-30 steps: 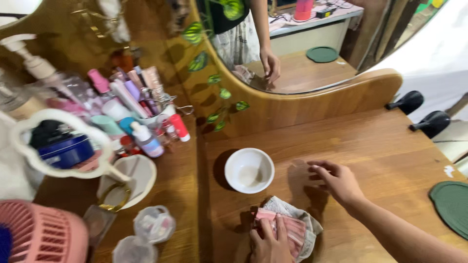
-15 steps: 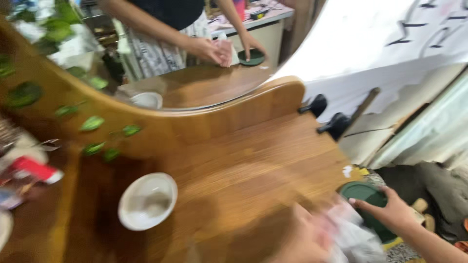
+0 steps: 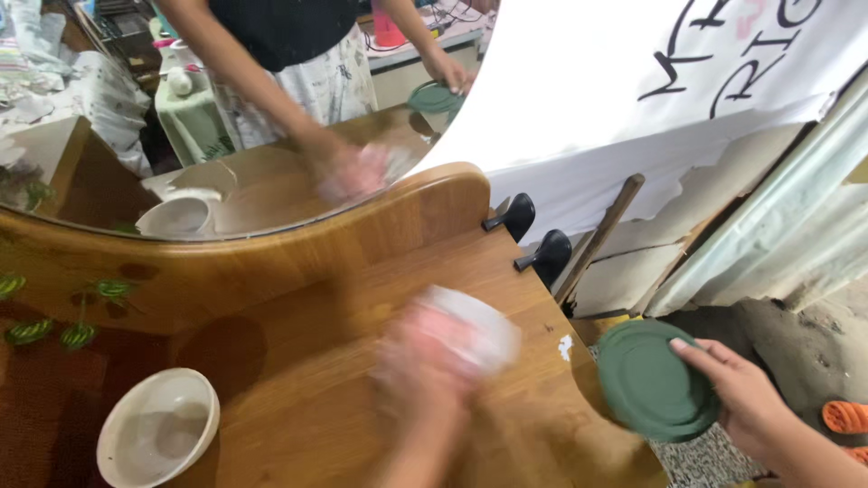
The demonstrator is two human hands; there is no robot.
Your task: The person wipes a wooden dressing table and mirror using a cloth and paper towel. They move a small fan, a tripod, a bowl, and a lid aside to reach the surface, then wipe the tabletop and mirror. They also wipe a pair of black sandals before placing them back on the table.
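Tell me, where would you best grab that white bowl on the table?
Take the white bowl by its rim, coming from above on the side nearest you. It sits upright and open, so the thin rim is free to pinch. The left hand, blurred on the cloth, is nearest; the right hand holds the green disc.

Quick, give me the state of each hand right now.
Left hand: blurred in motion, pressed on a pink and white cloth on the table.
Right hand: fingers closed on the green round lid.
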